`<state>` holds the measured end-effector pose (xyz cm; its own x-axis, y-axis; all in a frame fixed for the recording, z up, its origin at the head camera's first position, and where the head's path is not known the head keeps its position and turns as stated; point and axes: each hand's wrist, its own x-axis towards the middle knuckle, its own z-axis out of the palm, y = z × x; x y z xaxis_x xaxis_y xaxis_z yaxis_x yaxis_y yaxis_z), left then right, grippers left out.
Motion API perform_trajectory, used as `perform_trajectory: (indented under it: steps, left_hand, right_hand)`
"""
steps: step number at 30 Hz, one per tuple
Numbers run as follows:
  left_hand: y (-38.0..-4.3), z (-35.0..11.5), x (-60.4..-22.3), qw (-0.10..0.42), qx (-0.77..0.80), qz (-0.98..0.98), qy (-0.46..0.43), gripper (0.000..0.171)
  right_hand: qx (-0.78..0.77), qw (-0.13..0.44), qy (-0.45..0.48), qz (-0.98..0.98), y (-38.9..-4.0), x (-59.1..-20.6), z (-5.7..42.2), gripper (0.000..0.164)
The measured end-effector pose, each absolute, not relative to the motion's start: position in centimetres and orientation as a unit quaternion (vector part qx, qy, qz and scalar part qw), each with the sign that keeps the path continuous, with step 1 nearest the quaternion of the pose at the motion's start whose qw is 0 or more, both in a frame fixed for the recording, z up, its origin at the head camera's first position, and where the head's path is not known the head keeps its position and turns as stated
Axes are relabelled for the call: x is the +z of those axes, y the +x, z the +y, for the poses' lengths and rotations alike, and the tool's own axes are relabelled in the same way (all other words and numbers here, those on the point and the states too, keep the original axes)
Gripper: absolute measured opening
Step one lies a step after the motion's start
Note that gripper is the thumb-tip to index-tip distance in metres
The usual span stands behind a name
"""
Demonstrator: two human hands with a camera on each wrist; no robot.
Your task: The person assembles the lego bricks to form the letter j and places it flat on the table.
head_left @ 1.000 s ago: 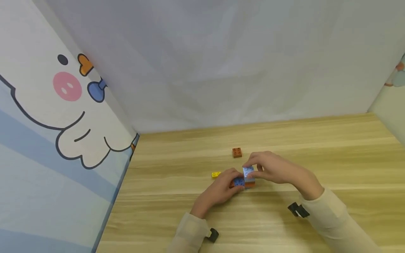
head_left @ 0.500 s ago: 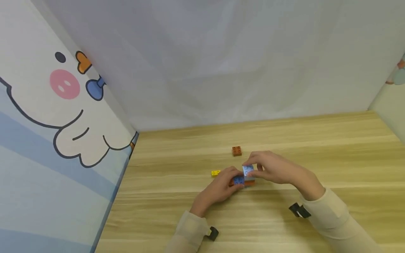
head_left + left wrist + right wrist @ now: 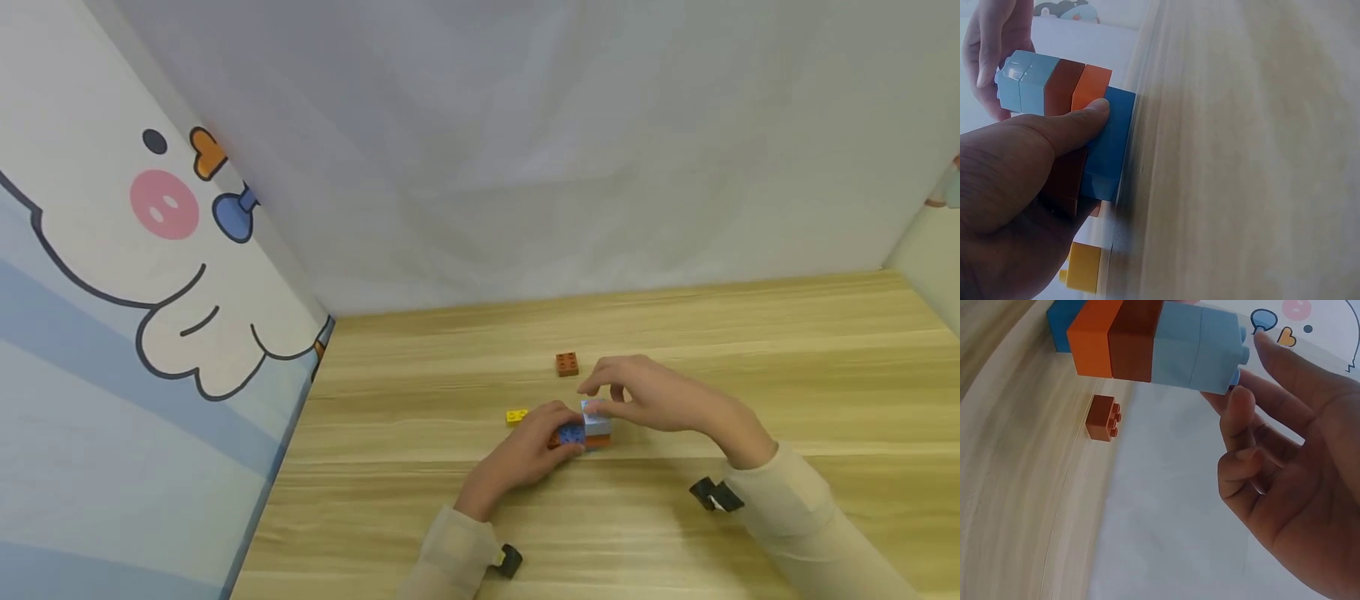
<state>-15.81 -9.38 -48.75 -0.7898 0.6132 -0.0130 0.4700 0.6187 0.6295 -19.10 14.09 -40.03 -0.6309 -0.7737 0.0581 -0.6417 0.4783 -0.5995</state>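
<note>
A stack of toy building bricks stands on the table, with a blue brick (image 3: pixel 1112 150) at the bottom. Above it come an orange brick (image 3: pixel 1090 340), a brown brick (image 3: pixel 1132 340) and two light blue bricks (image 3: pixel 1196 349), the upper with its studs bare. My left hand (image 3: pixel 527 450) grips the stack's lower part, its thumb (image 3: pixel 1088 122) against the side; the other fingertips are hidden in the left wrist view. At the top, my right hand (image 3: pixel 656 400) has its thumb and fingers spread beside the studs, pinching nothing.
A loose reddish-brown brick (image 3: pixel 567 364) lies behind the stack, studs up. A yellow brick (image 3: pixel 516 417) sits to the left, close to my left hand. A pale wall sheet (image 3: pixel 562 167) rises at the table's back edge.
My right fingers have loosened from the top light blue brick and now stand apart from it. My left hand keeps its grip on the stack. The head view shifts slightly.
</note>
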Motion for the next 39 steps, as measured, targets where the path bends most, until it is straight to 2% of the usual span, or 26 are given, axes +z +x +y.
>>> perform_trajectory:
  steps: [8, 29, 39]
  left_hand:
    - [-15.7, -9.3, -49.1, 0.108, 0.304, 0.895, 0.308, 0.036]
    - [-16.0, -9.2, -49.1, 0.108, 0.288, 0.901, 0.308, 0.038]
    - [-16.2, -9.4, -49.1, 0.111, 0.285, 0.902, 0.303, 0.038]
  right_hand:
    - [-0.288, 0.094, -0.39, 0.869, -21.5, -41.4, 13.7, 0.025]
    - [-0.272, 0.064, -0.356, 0.892, -26.8, -46.0, 11.9, 0.034]
    - [-0.267, 0.072, -0.347, 0.896, -27.7, -47.0, 11.4, 0.031]
